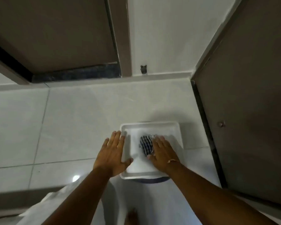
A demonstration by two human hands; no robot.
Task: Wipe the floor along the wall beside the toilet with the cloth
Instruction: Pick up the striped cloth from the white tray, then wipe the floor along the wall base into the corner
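Observation:
A dark-and-white striped cloth (pixel 145 144) lies bunched in a white square tray (pixel 152 125). The tray sits on something round and dark blue (pixel 151 180) on the pale tiled floor (pixel 79 119). My right hand (pixel 162 153) rests flat against the cloth's right side, fingers extended and thumb at its lower edge. It is not closed around the cloth. My left hand (pixel 111 153) is spread flat over the tray's left rim, holding nothing. No toilet is in view.
A brown door (pixel 250 111) with a small knob (pixel 221 124) stands at the right. Ahead is a white wall (pixel 161 38) with a small dark fitting (pixel 143 69) at its base. Another doorway with a dark threshold (pixel 75 73) is at the left. My foot (pixel 132 215) is below.

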